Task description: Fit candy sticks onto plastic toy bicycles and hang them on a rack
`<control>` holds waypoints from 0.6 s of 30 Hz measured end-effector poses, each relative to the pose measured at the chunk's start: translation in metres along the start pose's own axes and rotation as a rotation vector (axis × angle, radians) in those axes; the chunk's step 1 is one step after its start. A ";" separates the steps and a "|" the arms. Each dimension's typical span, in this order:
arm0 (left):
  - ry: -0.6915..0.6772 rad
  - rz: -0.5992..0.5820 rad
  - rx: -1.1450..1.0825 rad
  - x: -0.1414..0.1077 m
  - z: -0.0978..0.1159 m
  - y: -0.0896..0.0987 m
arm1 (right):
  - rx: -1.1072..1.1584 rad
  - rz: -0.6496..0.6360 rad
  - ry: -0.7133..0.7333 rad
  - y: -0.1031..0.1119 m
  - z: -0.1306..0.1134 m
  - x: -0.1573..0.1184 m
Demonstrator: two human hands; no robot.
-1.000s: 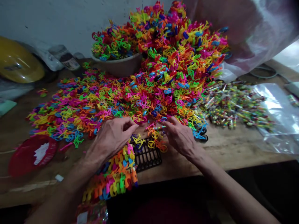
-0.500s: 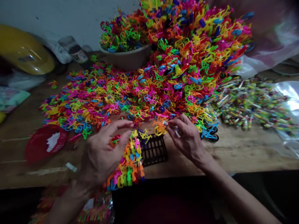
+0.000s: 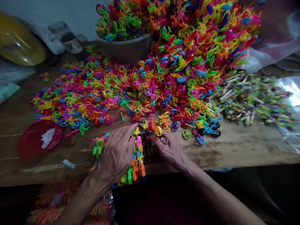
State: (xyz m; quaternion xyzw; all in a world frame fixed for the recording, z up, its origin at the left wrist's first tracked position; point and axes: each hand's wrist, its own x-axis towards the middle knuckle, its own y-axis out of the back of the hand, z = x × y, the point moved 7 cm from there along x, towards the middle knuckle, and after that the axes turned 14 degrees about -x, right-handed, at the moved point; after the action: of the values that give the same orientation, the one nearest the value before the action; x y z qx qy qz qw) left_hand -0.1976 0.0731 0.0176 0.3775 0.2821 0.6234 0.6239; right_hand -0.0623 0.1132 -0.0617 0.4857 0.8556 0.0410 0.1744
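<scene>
A black slotted rack point(image 3: 147, 150) lies at the table's front edge, its left part packed with rows of colourful plastic toy bicycles point(image 3: 134, 170). Across these toys lies my left hand point(image 3: 117, 145), fingers stretched forward, thumb apart and nothing seen in its grasp. My right hand point(image 3: 170, 148) is at the rack's right side, its fingers closed on an orange toy bicycle point(image 3: 153, 126) with a yellow wheel. A small whitish round end point(image 3: 163, 140) shows within that hand; what it belongs to is hidden.
Behind the hands spreads a large heap of toy bicycle parts point(image 3: 140, 84), with a filled grey basin point(image 3: 124, 48) in it. Filled clear tubes point(image 3: 250, 97) are piled at right. At left are a red plastic lid-like dish point(image 3: 25, 140), a bottle point(image 3: 70, 42) and a yellow helmet point(image 3: 21, 40).
My right hand has moved left and down to the rack with the orange toy bicycle. My left hand has settled lower over the racked toys. The view has shifted slightly.
</scene>
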 end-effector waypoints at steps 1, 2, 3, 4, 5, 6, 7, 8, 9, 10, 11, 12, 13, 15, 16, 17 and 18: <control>-0.003 0.002 -0.008 -0.001 0.000 -0.001 | 0.018 0.015 0.003 0.001 -0.002 0.004; -0.006 0.005 -0.010 -0.001 0.000 -0.001 | 0.033 0.027 0.008 0.002 -0.005 0.008; -0.012 0.007 -0.007 0.000 0.000 -0.002 | 0.043 0.043 0.015 0.004 -0.008 0.013; -0.018 0.006 -0.004 0.000 0.000 -0.003 | 0.040 0.068 0.019 0.008 -0.012 0.017; -0.025 0.003 0.000 0.001 0.000 -0.004 | 0.021 0.108 0.022 0.013 -0.014 0.021; -0.029 0.001 0.001 0.002 0.000 -0.004 | -0.009 0.154 0.021 0.018 -0.017 0.024; -0.031 0.002 -0.001 0.002 0.000 -0.004 | -0.046 0.190 0.022 0.024 -0.018 0.026; -0.035 0.008 -0.005 0.002 0.002 -0.003 | -0.087 0.211 0.032 0.028 -0.019 0.025; -0.051 0.029 -0.004 0.001 0.005 -0.001 | -0.129 0.211 0.052 0.030 -0.019 0.022; -0.072 0.060 0.010 -0.001 0.009 0.002 | -0.168 0.199 0.087 0.031 -0.019 0.017; -0.099 0.097 0.037 -0.003 0.015 0.005 | -0.203 0.190 0.138 0.031 -0.018 0.009; -0.121 0.130 0.070 -0.007 0.022 0.009 | -0.236 0.186 0.196 0.030 -0.017 0.001; -0.134 0.149 0.104 -0.010 0.028 0.010 | -0.267 0.196 0.253 0.030 -0.014 -0.008; -0.118 0.114 0.154 -0.017 0.037 0.007 | -0.343 0.238 0.333 0.027 -0.007 -0.023; -0.093 0.068 0.167 -0.019 0.038 0.003 | -0.398 0.258 0.358 0.025 -0.003 -0.028; -0.067 0.022 0.180 -0.022 0.039 -0.002 | -0.465 0.272 0.371 0.021 0.000 -0.031; -0.037 -0.020 0.195 -0.024 0.038 -0.007 | -0.541 0.282 0.376 0.017 0.003 -0.032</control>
State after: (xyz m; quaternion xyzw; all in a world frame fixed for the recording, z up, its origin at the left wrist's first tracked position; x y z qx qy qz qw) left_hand -0.1641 0.0455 0.0299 0.4452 0.3336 0.5796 0.5955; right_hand -0.0324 0.0953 -0.0525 0.5191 0.7555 0.3784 0.1288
